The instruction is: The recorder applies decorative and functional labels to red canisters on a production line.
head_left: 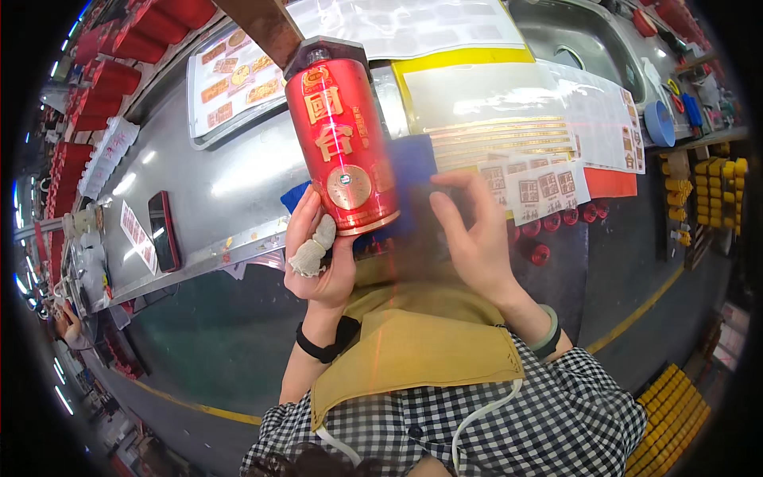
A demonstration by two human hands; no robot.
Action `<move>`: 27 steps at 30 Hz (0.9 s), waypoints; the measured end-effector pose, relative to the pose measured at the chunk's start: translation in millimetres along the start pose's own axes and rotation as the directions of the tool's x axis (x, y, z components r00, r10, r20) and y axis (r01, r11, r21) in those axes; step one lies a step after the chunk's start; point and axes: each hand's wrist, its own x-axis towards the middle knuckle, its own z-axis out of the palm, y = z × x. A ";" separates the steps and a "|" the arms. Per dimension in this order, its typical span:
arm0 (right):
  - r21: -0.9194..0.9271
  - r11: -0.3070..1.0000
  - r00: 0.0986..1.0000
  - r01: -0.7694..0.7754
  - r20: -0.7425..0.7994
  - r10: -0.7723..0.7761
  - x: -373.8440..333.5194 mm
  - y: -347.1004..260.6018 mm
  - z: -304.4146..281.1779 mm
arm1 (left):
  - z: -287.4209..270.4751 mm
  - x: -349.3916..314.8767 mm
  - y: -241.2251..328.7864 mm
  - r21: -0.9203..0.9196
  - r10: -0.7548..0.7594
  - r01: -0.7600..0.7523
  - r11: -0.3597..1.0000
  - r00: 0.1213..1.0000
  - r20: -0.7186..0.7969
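Observation:
A red bottle with gold lettering and a round gold emblem stands tilted over the work surface, its base toward me. My left hand grips it at the base; a pale knitted cover wraps one finger. The bottle's neck end lies against a dark angular block at the end of a brown bar. To the right of the bottle, my right hand is held with thumb and forefinger apart and nothing visible between them. A blue cloth lies beneath the bottle, between the hands.
Sticker sheets and clear-covered sheets with gold strips lie to the right. Farther left are a tray of gold stickers and a phone on the metal bench. Small red caps sit by the right edge; a sink is behind.

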 end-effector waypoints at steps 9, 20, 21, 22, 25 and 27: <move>0.081 0.989 0.991 0.125 0.036 -0.128 -0.8 -15.4 12.0 | -4.6 1.5 -3.6 -0.009 -0.030 0.031 0.999 0.999 0.037; 0.149 0.987 0.997 0.058 0.039 -0.065 7.1 -8.8 3.0 | -5.0 48.5 17.7 -0.421 -0.449 0.603 0.678 0.792 0.413; 0.143 0.988 0.997 0.060 0.040 -0.066 7.4 -10.3 5.0 | -9.1 41.9 11.0 -0.427 -0.449 0.603 0.674 0.793 0.412; 0.158 0.986 0.997 0.061 0.035 -0.067 7.0 -10.1 6.9 | -10.5 42.0 11.4 -0.325 -0.449 0.591 0.738 0.790 0.416; 0.230 0.973 0.998 0.015 0.053 -0.028 8.4 -9.1 3.9 | -8.5 41.3 14.6 -0.394 -0.466 0.625 0.674 0.774 0.429; 0.228 0.973 0.998 0.022 0.054 -0.035 11.6 -8.4 3.4 | -13.5 41.2 11.8 -0.374 -0.450 0.638 0.673 0.754 0.479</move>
